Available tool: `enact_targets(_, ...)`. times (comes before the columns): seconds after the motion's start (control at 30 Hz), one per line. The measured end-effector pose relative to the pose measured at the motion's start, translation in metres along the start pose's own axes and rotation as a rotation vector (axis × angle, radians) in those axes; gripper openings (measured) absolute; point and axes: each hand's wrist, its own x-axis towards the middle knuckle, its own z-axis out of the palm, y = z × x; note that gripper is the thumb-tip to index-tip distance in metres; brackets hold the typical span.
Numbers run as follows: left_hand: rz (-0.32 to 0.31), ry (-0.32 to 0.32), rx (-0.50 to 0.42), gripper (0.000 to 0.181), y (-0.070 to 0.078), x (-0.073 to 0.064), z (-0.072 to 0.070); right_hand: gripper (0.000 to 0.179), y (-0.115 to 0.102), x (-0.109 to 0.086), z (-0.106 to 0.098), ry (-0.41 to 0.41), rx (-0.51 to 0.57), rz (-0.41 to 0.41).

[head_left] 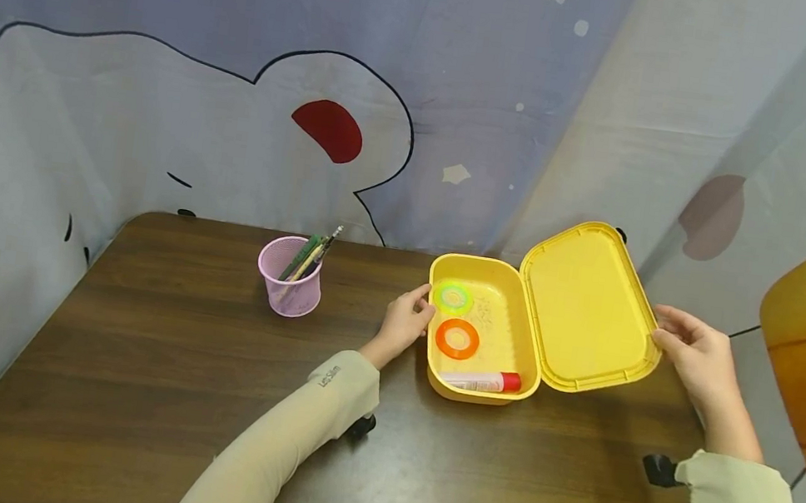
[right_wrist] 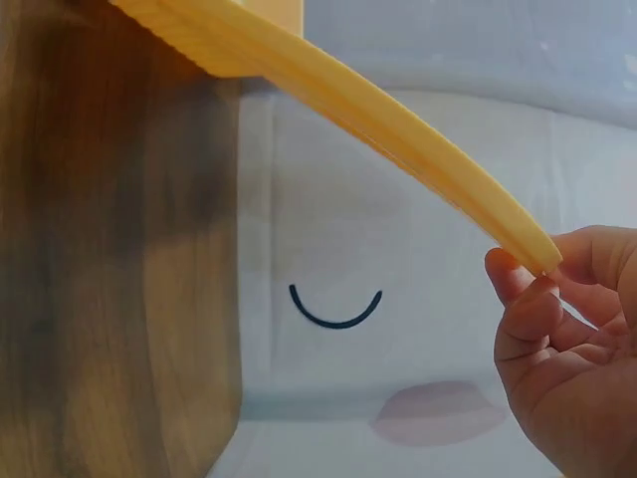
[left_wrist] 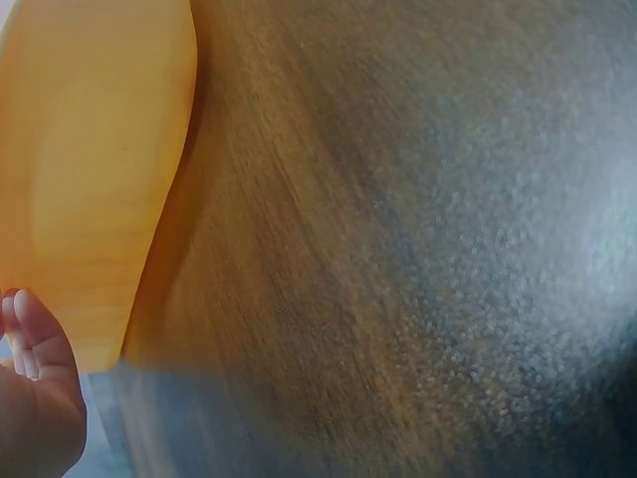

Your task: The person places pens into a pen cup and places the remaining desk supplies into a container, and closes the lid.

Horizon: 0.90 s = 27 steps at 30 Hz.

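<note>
A yellow plastic box [head_left: 531, 360] stands on the table with its hinged lid [head_left: 585, 307] swung up and out to the right. Inside lie a neon green ring [head_left: 438, 296] and an orange ring [head_left: 460, 323], both like tape rolls, and a white glue stick [head_left: 473, 380] with a red cap. My left hand [head_left: 403, 324] holds the box's left side near the rim; in the left wrist view its thumb [left_wrist: 45, 334] lies against the yellow wall. With thumb and fingers, my right hand [head_left: 702, 360] pinches the lid's outer edge, seen edge-on in the right wrist view [right_wrist: 438, 164].
A pink mesh pen cup [head_left: 294, 297] with several pens and pencils stands left of the box. The dark wooden table [head_left: 152, 388] ends at a printed curtain [head_left: 466, 108] behind and on both sides.
</note>
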Motion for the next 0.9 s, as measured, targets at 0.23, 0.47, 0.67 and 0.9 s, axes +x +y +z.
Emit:
enact_targets(0.23, -0.004, 0.001, -0.004, 0.045, 0.0, 0.0, 0.0, 0.037, -0.016, -0.001, 0.007, 0.042, -0.034, -0.018)
enact_targets(0.47, 0.002, 0.0, -0.009, 0.045, 0.001, 0.0, 0.0, 0.029, -0.027, -0.002, 0.018, 0.102, 0.007, -0.005)
enact_targets(0.67, -0.002, 0.007, -0.005, 0.045, 0.0, 0.001, 0.001, 0.021, -0.036, -0.003, 0.028, 0.173, 0.046, -0.003)
enact_targets(0.9, -0.011, 0.005, -0.014, 0.046, -0.001, 0.001, 0.002, 0.019, -0.041, -0.003, 0.041, 0.208, 0.071, -0.052)
